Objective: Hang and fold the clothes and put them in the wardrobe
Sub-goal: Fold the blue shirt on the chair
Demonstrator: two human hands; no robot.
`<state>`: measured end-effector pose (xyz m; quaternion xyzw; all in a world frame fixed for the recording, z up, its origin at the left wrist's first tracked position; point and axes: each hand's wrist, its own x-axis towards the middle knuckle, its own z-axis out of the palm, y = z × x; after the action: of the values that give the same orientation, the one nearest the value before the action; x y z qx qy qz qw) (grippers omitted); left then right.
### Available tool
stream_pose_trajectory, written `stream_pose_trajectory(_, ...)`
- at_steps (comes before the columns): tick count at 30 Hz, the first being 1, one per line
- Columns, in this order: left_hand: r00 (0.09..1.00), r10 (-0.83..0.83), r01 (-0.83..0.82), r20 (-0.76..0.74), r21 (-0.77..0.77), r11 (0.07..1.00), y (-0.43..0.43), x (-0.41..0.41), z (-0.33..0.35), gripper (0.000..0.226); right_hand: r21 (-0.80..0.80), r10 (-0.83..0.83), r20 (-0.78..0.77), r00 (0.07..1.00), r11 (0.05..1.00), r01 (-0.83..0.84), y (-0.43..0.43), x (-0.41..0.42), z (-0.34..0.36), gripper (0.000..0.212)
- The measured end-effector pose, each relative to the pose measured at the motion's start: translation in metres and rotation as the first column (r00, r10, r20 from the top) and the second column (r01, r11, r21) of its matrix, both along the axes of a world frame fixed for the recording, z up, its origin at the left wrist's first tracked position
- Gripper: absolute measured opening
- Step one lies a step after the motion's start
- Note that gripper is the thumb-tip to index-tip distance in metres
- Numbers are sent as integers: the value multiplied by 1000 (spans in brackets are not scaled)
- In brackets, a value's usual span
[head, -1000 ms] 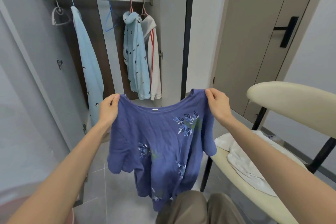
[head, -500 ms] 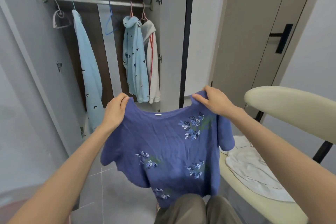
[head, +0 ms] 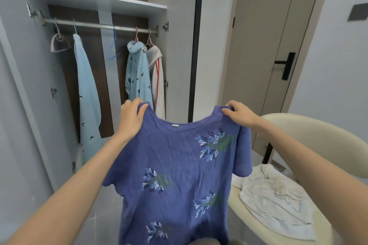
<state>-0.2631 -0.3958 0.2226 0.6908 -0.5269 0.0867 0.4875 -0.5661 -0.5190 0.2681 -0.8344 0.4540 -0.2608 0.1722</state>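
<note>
A blue short-sleeved shirt (head: 175,165) with leaf prints hangs spread out in front of me. My left hand (head: 130,118) grips its left shoulder and my right hand (head: 239,114) grips its right shoulder. Behind it stands the open wardrobe (head: 95,0) with a metal rail (head: 95,25). On the rail hang a light blue garment (head: 87,93), a light blue bird-print top (head: 138,73) and a white top with red stripes (head: 159,79). An empty pale hanger (head: 57,42) and an empty blue hanger (head: 114,45) also hang there.
A cream chair (head: 318,135) stands at the right with a crumpled white garment (head: 274,197) on its seat. A beige door (head: 268,42) with a black handle (head: 286,65) is behind the chair. The wardrobe's open door (head: 18,105) is at my left.
The shirt and both hands sit lower in the view and the shirt hangs wider and flatter. The view has tilted up, showing the wardrobe's top shelf.
</note>
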Motion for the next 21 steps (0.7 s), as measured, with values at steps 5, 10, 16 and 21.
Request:
stream_pose_trajectory(5, 999, -19, 25, 40, -171, 985, -22, -18, 48, 22, -232, -150, 146, 978, 956, 181, 5, -25, 42, 11)
stream_pose_trajectory(10, 997, -21, 45, 77, -326, 944, -37, -54, 107, 22, -439, -201, 289, 936, 841, 316, 20, -51, 101, 10)
stream_pose_trajectory(16, 995, -53, 87, 85, -474, 876, -32, -92, 169, 23, -610, -178, 398, 900, 681, 405, 56, -86, 165, 10)
stream_pose_trajectory(21, 991, -38, 106, 128, -581, 807, -5, -131, 209, 24, -728, -157, 424, 892, 527, 439, 94, -124, 201, 10)
